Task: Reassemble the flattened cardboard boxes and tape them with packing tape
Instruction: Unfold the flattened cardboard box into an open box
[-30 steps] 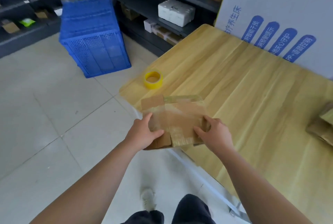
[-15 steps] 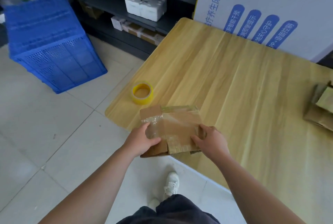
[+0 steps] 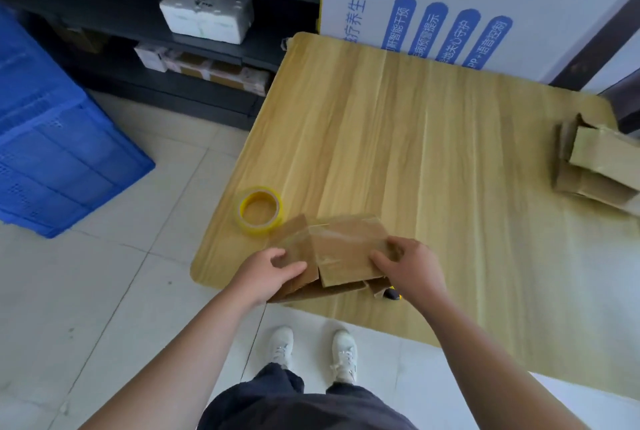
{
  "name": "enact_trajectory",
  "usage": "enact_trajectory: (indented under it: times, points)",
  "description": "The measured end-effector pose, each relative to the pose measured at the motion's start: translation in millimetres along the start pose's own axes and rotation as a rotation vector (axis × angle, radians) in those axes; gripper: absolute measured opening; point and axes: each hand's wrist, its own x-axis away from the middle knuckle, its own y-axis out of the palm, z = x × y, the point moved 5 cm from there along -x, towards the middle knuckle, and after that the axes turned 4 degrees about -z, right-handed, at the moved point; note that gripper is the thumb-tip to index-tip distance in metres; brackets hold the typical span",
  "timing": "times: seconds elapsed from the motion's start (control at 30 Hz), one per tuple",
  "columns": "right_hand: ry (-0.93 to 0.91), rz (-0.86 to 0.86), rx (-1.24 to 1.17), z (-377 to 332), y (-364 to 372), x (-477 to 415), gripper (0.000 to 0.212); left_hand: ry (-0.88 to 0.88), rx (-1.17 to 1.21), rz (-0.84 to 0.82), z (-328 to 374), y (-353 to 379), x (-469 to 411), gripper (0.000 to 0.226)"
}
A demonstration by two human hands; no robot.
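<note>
- A wooden table [image 3: 433,152] was shown from above, filling the middle and right of the view. All places below are given from it.
- A blue plastic crate [image 3: 52,159] was shown on the floor, well off the table's left edge.
- A small heap of folded cardboard boxes [image 3: 595,166] was shown at the table's right edge, well apart from both hands. No tape could be made out on them, so they were judged not yet assembled.
- One cardboard box [image 3: 346,249] was held at the table's near left corner. Glossy tape strips were seen across its upper face, so that face was judged sealed. Loose flaps were seen along its near side, so the box was judged unfinished.
- The right hand [image 3: 408,263] was closed on the box's right end, with the thumb laid on top.
- The left hand [image 3: 270,270] was closed on the box's left end, pinching it.
- A yellow tape roll [image 3: 259,210] was lying flat near the table's left edge, just beyond the box and untouched.
- A small black-and-yellow object [image 3: 392,294] was half hidden beneath the box near the table's near edge. It could not be identified.
</note>
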Motion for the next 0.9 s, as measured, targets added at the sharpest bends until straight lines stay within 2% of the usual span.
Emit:
enact_trajectory:
  times: [0.17,0.23,0.33,0.43,0.53,0.63,0.77,0.83,0.9]
  points:
    - [0.149,0.028,-0.189,-12.7,-3.1,23.2,0.033,0.024,-0.144,-0.131,12.5,-26.5,-5.2,0.054]
    - [0.213,0.016,-0.24,-14.3,-3.0,29.6,0.029,0.028,-0.155,-0.208,21.4,-37.3,-7.2,0.06]
    - [0.287,-0.011,-0.289,-17.2,-4.9,35.1,0.03,0.008,-0.045,-0.309,33.0,-50.2,-11.0,0.069]
    - [0.327,0.008,-0.393,-19.4,-8.2,33.8,0.031,0.012,-0.004,-0.31,38.7,-59.2,-15.3,0.073]
    - [0.379,-0.023,-0.433,-22.4,-4.2,28.8,0.04,-0.021,-0.024,-0.297,35.7,-62.1,-18.2,0.078]
    - [0.423,-0.086,-0.413,-23.8,4.1,22.3,0.047,-0.065,-0.072,-0.259,28.0,-62.2,-21.7,0.067]
    - [0.469,-0.124,-0.346,-27.5,1.5,13.0,0.035,-0.086,-0.144,-0.244,22.4,-68.7,-26.7,0.062]
    - [0.481,-0.149,-0.348,-29.7,1.4,7.5,0.036,-0.097,-0.167,-0.255,22.4,-72.5,-27.6,0.048]
    - [0.504,-0.172,-0.443,-31.4,4.9,3.8,0.028,-0.104,-0.191,-0.297,24.6,-72.9,-25.5,0.036]
